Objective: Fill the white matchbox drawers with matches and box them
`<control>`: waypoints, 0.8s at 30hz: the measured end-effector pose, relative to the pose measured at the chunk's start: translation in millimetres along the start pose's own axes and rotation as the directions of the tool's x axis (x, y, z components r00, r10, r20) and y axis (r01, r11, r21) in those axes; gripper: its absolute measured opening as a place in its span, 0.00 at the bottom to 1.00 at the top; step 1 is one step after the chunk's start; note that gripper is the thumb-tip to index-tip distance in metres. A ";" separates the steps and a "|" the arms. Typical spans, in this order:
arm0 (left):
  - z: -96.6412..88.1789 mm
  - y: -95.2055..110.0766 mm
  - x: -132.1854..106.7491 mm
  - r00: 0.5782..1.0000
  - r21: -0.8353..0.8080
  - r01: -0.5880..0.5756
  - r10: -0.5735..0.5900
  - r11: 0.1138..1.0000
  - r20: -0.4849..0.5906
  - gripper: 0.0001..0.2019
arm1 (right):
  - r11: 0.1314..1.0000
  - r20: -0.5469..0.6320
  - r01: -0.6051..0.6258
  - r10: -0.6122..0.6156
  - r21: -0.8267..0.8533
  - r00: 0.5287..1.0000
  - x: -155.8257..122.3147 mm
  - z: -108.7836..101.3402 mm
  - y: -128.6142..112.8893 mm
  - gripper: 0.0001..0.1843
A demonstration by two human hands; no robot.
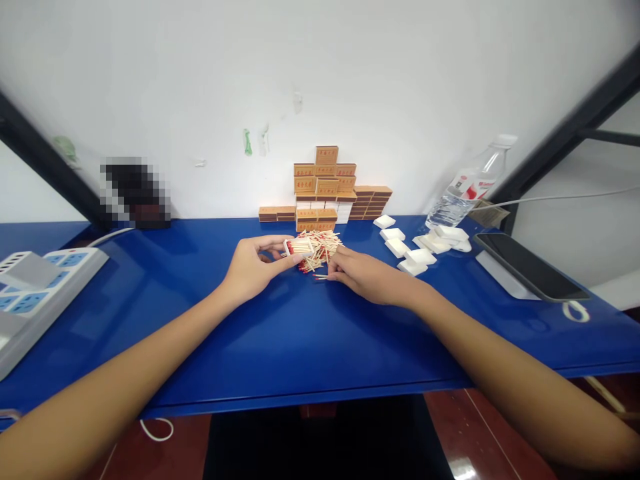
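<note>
Between the thumb and fingers of my left hand is a white matchbox tray, with red-headed matches lying in it. My right hand pinches a few matches low over the blue tabletop, their red heads pointing left. Just behind both hands spreads a loose pile of matches, partly covered by the tray and my right fingers. Brown matchboxes stand close behind the pile, stacked in tiers against the wall.
Several white matchbox trays lie to the right. Beyond them are a plastic water bottle and a phone propped on a white block. A power strip occupies the left side. The blue table's front edge runs below my forearms.
</note>
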State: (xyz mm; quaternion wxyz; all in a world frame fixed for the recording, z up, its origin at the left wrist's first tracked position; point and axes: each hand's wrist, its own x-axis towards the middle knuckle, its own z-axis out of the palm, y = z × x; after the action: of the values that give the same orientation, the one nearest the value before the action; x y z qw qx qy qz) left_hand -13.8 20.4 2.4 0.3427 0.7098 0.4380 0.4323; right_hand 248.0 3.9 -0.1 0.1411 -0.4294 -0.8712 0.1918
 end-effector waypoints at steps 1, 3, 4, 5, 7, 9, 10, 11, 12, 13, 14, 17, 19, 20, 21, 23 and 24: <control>0.1 -0.2 -0.2 1.000 0.004 0.001 -0.001 1.000 0.004 0.21 | 0.999 0.005 0.017 -0.017 0.027 1.000 -2.4 -4.7 -0.1 0.08; 0.7 -0.6 -1.1 1.000 0.004 0.005 -0.005 1.000 0.020 0.22 | 0.995 -0.028 0.057 -0.055 0.077 0.998 -5.0 -11.8 -1.7 0.10; 1.2 -0.6 -1.8 0.999 0.002 0.009 -0.009 1.000 0.035 0.23 | 0.992 -0.070 0.081 -0.074 0.095 0.995 -5.3 -13.7 -3.2 0.10; 2.0 -0.3 -2.6 0.998 -0.001 0.014 -0.014 1.000 0.055 0.24 | 0.989 -0.126 0.104 -0.091 0.105 0.988 -4.8 -14.3 -5.2 0.10; 4.1 1.0 -4.7 0.995 0.003 0.027 -0.027 1.000 0.095 0.24 | 0.984 -0.247 0.136 -0.105 0.114 0.963 -2.6 -12.1 -10.2 0.08; 6.7 3.5 -7.4 0.991 0.011 0.043 -0.044 0.999 0.127 0.24 | 0.981 -0.327 0.148 -0.101 0.122 0.940 0.2 -7.3 -15.2 0.07; 8.0 4.9 -8.9 0.988 0.013 0.049 -0.051 0.999 0.143 0.24 | 0.980 -0.345 0.153 -0.100 0.128 0.933 1.3 -4.8 -17.3 0.06; 9.0 6.4 -10.2 0.986 0.013 0.053 -0.054 0.999 0.156 0.24 | 0.979 -0.350 0.158 -0.104 0.131 0.931 2.1 -2.6 -18.8 0.06; 9.9 7.7 -11.4 0.984 0.012 0.052 -0.053 0.999 0.169 0.24 | 0.978 -0.347 0.166 -0.112 0.130 0.931 2.5 -1.0 -19.9 0.05; 10.5 8.7 -12.4 0.983 0.010 0.049 -0.050 0.999 0.178 0.24 | 0.977 -0.337 0.173 -0.122 0.127 0.934 2.6 0.1 -20.5 0.05; 10.8 9.4 -13.0 0.982 0.010 0.044 -0.045 0.999 0.186 0.24 | 0.976 -0.322 0.180 -0.133 0.120 0.938 2.3 0.7 -20.7 0.05; 10.5 9.3 -13.1 0.981 0.004 0.032 -0.032 0.999 0.193 0.23 | 0.980 -0.272 0.177 -0.146 0.091 0.951 0.5 0.6 -21.1 0.04; 9.9 8.2 -12.4 0.979 -0.006 0.024 -0.023 1.000 0.201 0.22 | 0.983 -0.255 0.165 -0.141 0.079 0.957 -0.6 0.1 -21.9 0.05; 9.6 7.7 -12.1 0.979 -0.010 0.022 -0.020 1.000 0.204 0.22 | 0.984 -0.251 0.162 -0.138 0.077 0.958 -0.8 0.0 -22.3 0.05; 9.5 7.4 -12.0 0.978 -0.013 0.022 -0.019 1.000 0.206 0.22 | 0.984 -0.250 0.161 -0.137 0.079 0.959 -1.0 -0.1 -22.8 0.05; 9.4 7.6 -11.9 0.977 -0.012 0.023 -0.020 1.000 0.211 0.22 | 0.984 -0.249 0.160 -0.135 0.081 0.959 -1.1 -0.7 -23.7 0.06; 9.5 8.0 -12.0 0.977 -0.012 0.023 -0.020 1.000 0.210 0.22 | 0.984 -0.248 0.157 -0.133 0.081 0.960 -1.3 -1.2 -24.1 0.05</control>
State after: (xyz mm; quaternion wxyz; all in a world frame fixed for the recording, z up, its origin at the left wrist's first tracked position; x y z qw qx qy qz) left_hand -5.4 5.3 1.9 0.3968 0.7442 0.4040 0.3541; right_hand 232.5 -10.3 11.8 0.2811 -0.3767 -0.8660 0.1707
